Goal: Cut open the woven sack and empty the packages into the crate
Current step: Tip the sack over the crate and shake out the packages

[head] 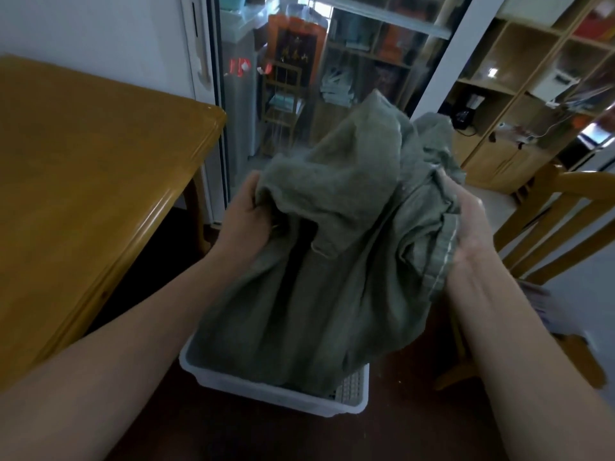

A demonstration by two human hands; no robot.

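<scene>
Wooden table (83,181) fills the left edge, clear of the work. Next to it my left hand (244,216) bunches one corner of the grey-green woven sack (332,254), fingers curled tight into the cloth. The sack hangs upended, its lower end drooping inside the white crate (266,392) on the floor; I see no packages, so I cannot tell if any remain. My right hand (466,227) clamps the other gathered edge. If I shake hard, the loose mouth may swing past the rim and spill parcels toward the chair (545,214).
</scene>
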